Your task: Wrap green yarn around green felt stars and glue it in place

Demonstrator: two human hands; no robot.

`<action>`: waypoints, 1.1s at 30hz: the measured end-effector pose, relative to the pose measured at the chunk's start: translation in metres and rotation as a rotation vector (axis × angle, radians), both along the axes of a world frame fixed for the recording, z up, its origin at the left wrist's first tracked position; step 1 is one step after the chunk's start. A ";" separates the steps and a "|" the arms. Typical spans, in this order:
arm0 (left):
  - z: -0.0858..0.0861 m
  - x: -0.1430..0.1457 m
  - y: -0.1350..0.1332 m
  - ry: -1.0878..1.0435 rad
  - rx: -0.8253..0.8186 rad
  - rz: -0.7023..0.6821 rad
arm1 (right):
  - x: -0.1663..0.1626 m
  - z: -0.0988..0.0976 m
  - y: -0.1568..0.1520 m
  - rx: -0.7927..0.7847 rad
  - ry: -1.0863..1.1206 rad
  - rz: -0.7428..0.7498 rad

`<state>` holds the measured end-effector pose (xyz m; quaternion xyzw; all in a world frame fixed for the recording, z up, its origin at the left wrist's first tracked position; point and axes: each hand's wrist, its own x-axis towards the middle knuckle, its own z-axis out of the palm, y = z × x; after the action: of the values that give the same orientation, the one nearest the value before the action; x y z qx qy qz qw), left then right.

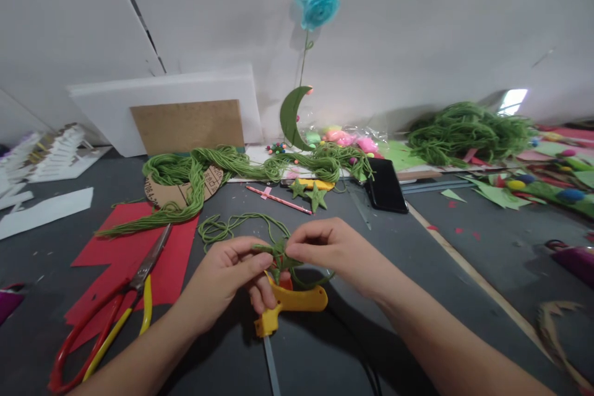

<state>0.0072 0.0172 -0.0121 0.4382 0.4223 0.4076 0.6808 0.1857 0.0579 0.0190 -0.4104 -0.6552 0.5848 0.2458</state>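
Observation:
Between my two hands is a green yarn-wrapped star (277, 255). My left hand (241, 272) pinches its left side between thumb and fingers. At its right side, my right hand (320, 247) has thumb and fingertips pressed together on the star or its yarn; the exact grip is partly hidden. Loose green yarn (232, 226) trails on the table behind my left hand. Just below the star lies a yellow hot glue gun (301, 298) with a glue stick (271, 365) sticking out toward me. Two finished-looking green stars (317, 197) rest farther back.
Red-handled scissors (134, 284) lie on red paper (179, 260) at left. Green yarn (204, 173) drapes over cardboard behind. A pencil (278, 199), a black phone (387, 185) and a green crescent moon (291, 119) are farther back. A yarn heap (468, 133) sits at right.

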 end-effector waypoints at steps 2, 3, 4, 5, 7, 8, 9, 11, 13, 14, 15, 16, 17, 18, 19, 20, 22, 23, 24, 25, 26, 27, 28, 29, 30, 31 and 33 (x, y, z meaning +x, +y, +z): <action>0.001 0.000 -0.001 -0.029 -0.012 -0.014 | 0.002 0.000 0.001 -0.005 0.000 -0.006; 0.001 0.000 -0.002 -0.043 -0.017 -0.018 | 0.002 -0.001 0.001 -0.009 -0.003 -0.012; 0.002 0.001 -0.003 -0.057 -0.021 -0.018 | 0.001 -0.001 0.001 -0.013 -0.005 -0.017; 0.002 0.001 -0.003 -0.071 -0.025 -0.010 | 0.001 -0.001 0.000 -0.019 -0.001 -0.021; 0.002 0.001 -0.004 -0.090 -0.034 0.005 | -0.001 -0.001 -0.002 -0.044 0.028 -0.024; 0.002 0.001 -0.004 -0.095 -0.038 0.012 | -0.002 -0.001 -0.003 -0.063 0.050 -0.027; 0.002 0.002 -0.003 -0.099 -0.041 0.016 | -0.003 -0.002 -0.003 -0.089 0.069 -0.031; 0.001 0.001 -0.002 -0.109 -0.043 0.032 | -0.004 -0.002 -0.004 -0.141 0.087 -0.048; 0.001 0.000 -0.001 -0.121 -0.043 0.056 | -0.004 -0.002 -0.004 -0.148 0.090 -0.063; 0.001 0.000 0.000 -0.123 -0.043 0.067 | -0.004 -0.002 -0.004 -0.127 0.082 -0.059; 0.002 -0.001 0.000 -0.123 -0.044 0.074 | -0.004 -0.001 -0.005 -0.094 0.061 -0.055; 0.002 -0.001 0.000 -0.122 -0.047 0.074 | -0.004 -0.001 -0.005 -0.056 0.033 -0.054; 0.002 -0.002 0.000 -0.121 -0.051 0.066 | -0.004 0.000 -0.005 -0.027 0.004 -0.057; 0.002 -0.002 0.000 -0.123 -0.055 0.052 | -0.004 0.001 -0.006 -0.016 -0.018 -0.060; 0.003 -0.002 0.000 -0.128 -0.062 0.034 | -0.004 0.001 -0.006 -0.020 -0.024 -0.063; 0.003 -0.002 0.000 -0.136 -0.070 0.016 | -0.004 0.001 -0.006 -0.036 -0.013 -0.064; 0.003 -0.001 0.000 -0.145 -0.083 -0.002 | -0.004 0.001 -0.006 -0.075 0.037 -0.064; 0.003 -0.001 0.000 -0.143 -0.088 -0.001 | -0.004 0.000 -0.006 -0.083 0.056 -0.070; 0.002 -0.001 0.000 -0.139 -0.093 0.010 | -0.004 0.000 -0.005 -0.077 0.067 -0.083; 0.002 -0.001 0.000 -0.134 -0.096 0.026 | -0.004 -0.001 -0.005 -0.059 0.067 -0.104; 0.002 0.000 0.000 -0.128 -0.104 0.044 | -0.004 -0.001 -0.005 -0.033 0.059 -0.125; 0.003 -0.001 0.000 -0.122 -0.117 0.055 | -0.005 -0.001 -0.004 -0.004 0.046 -0.141; 0.003 -0.001 0.000 -0.119 -0.135 0.065 | -0.006 -0.002 -0.004 0.020 0.030 -0.150; 0.003 -0.001 0.000 -0.119 -0.159 0.074 | -0.007 -0.002 -0.004 0.034 0.011 -0.152; 0.004 0.000 0.000 -0.119 -0.185 0.077 | -0.008 -0.003 -0.004 0.039 -0.006 -0.150; 0.004 0.000 0.000 -0.122 -0.207 0.078 | -0.009 -0.004 -0.004 0.039 -0.020 -0.143; 0.004 0.001 0.001 -0.144 -0.218 0.089 | -0.011 -0.006 -0.003 0.045 -0.030 -0.140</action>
<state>0.0082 0.0179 -0.0077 0.3122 0.4331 0.4194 0.7342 0.1751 0.0547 0.0128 -0.4583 -0.6414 0.5452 0.2851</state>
